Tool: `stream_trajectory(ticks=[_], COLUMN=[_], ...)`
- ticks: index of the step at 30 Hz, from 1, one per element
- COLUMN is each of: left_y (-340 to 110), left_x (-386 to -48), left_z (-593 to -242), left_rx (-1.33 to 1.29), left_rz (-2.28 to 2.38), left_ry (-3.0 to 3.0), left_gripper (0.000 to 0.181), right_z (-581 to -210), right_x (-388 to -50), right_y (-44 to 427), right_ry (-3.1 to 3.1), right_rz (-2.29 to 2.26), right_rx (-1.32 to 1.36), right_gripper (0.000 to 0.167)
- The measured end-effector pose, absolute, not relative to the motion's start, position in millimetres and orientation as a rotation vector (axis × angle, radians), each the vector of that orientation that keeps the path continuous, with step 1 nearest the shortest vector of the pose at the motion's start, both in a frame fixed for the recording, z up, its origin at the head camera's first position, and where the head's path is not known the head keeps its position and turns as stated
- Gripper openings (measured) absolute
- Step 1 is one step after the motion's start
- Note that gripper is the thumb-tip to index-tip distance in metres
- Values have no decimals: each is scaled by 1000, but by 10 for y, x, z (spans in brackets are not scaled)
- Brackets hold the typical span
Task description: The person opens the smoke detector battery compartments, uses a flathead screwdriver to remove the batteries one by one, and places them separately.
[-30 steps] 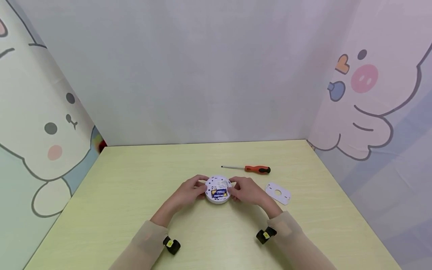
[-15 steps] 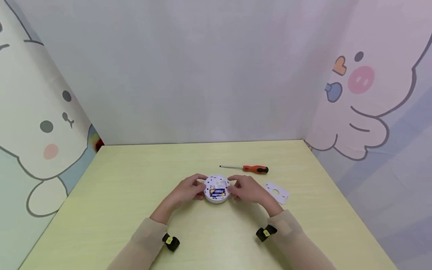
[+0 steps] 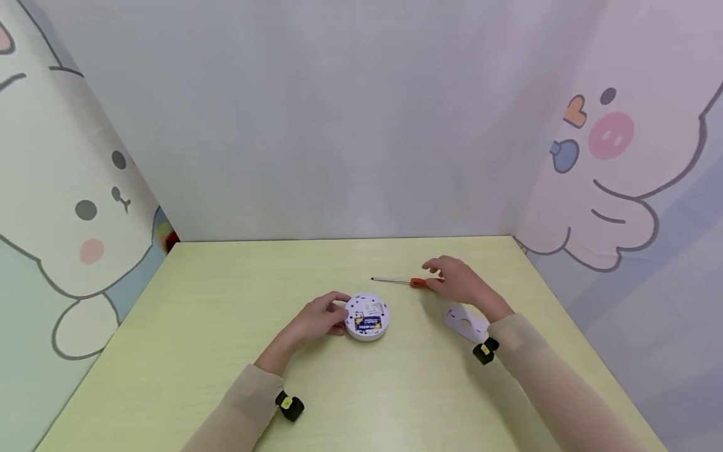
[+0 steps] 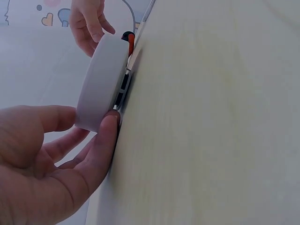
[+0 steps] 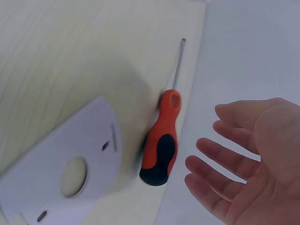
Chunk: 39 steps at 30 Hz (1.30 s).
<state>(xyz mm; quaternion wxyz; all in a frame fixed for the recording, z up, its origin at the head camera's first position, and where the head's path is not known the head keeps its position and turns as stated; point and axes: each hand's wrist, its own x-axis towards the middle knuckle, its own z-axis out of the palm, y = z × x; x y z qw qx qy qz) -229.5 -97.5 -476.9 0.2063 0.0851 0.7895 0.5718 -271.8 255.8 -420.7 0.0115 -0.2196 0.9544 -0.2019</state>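
A round white device [image 3: 368, 306], resembling a smoke alarm, sits low at the table's middle with blue batteries showing in its upper face. My left hand [image 3: 315, 319] holds its left edge; in the left wrist view the thumb [image 4: 108, 136] and a finger press against the rim of the disc [image 4: 101, 82]. My right hand [image 3: 459, 281] hovers over the handle of an orange-and-black screwdriver [image 3: 418, 282], partly hiding it. In the right wrist view, that hand [image 5: 253, 159] has loosely bent, spread fingers with nothing in them, apart from the screwdriver [image 5: 161, 126].
A flat white mounting plate [image 3: 477, 329] with a round central hole lies under the right forearm, nearer than the screwdriver. A pale curtain [image 3: 339, 125] rises behind the table's [image 3: 237, 270] back edge, with printed cartoon cloths at both sides.
My right hand has let go of the white device and moved right and away from me to above the screwdriver handle. My left hand stays on the device.
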Motion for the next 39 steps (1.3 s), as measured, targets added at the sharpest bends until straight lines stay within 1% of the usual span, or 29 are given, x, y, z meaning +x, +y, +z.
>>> stream_trajectory(ticks=[6,13,25,39], left_y=[-965,-966,-959,-969], left_x=[-2313,-2313,-2294,-2287], left_z=[-4786,-4763,-4763,-4753], left_rx=[250,233,212,222], left_rz=[1605,1607,1624,1592], left_ry=[2186,2187,2180,2193], left_gripper=[36,36,35,36], right_z=[-4296,-4306,-4368,-4410], right_x=[-2810,-2921,-2999,-2968], right_y=[2666,2622,2477,2530], right_ry=[2986,2947,2928,2937], right_rz=[-408,-317,-236,-245], right_rx=[-752,-788,-803,-829], right_gripper=[35,37,24,13])
